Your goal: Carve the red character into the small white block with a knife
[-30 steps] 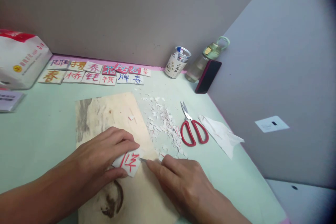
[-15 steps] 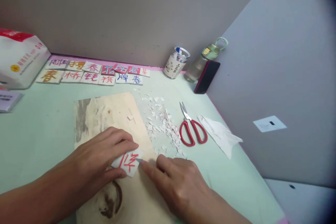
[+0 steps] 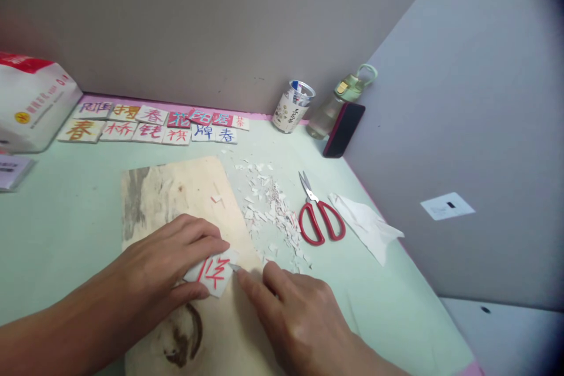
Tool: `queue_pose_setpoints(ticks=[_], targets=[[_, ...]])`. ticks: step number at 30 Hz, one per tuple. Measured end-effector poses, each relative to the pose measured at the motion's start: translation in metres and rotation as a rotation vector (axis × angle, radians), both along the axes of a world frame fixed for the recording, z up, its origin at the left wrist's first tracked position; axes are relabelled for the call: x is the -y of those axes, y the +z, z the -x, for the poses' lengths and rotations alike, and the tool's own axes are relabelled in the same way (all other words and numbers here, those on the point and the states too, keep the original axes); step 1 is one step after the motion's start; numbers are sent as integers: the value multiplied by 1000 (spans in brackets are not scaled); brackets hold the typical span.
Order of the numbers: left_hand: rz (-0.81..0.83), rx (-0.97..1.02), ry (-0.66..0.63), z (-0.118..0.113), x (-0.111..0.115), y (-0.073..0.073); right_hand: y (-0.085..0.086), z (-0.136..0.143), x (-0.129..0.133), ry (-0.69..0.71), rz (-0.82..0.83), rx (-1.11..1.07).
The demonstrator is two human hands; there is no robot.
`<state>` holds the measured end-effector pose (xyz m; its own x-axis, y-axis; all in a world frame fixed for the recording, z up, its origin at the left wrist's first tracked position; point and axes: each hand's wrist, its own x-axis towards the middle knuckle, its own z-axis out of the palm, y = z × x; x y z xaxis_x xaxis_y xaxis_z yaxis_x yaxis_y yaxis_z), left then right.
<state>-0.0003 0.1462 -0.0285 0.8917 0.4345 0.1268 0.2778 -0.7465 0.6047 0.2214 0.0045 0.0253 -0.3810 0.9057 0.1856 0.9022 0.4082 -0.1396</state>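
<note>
Thumb and fingers of my left hand (image 3: 176,264) pinch a small white tile (image 3: 217,289) with red strokes of a character on it, over a wooden board (image 3: 194,182). My right hand (image 3: 291,305) is closed around a craft knife, most of it hidden in the fist. Only its pointed blade (image 3: 235,268) shows past the index finger, at the right edge of the tile. A small chip (image 3: 216,199) lies on the board above my left hand.
White shavings (image 3: 273,202) are strewn right of the board. Beyond them lie red-handled scissors (image 3: 315,211) and a tissue (image 3: 368,226). Character tiles (image 3: 147,132) stand in two rows at the back, near a can (image 3: 288,110), a bottle (image 3: 324,117), a phone (image 3: 344,131) and a white bag (image 3: 37,108).
The blade tip has drawn back slightly from the red strokes to the tile's right edge. My left hand keeps its hold on the tile. The whole view has shifted a little.
</note>
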Motion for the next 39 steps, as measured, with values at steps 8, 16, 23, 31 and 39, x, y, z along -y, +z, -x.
queue_pose_setpoints(ticks=[8,16,23,31,39], targets=[[-14,-22,-17,2,-2,0,-5,-5,2,-41,-30,55],[1,-15,-28,2,-1,-2,-3,-14,3,-38,186,-128],[-6,-11,8,0,1,-3,-3,-7,0,-24,224,-124],[0,-15,26,1,4,-1,2,0,-4,-15,179,-57],[0,-24,27,-1,4,0,-2,3,-2,-31,16,-10]])
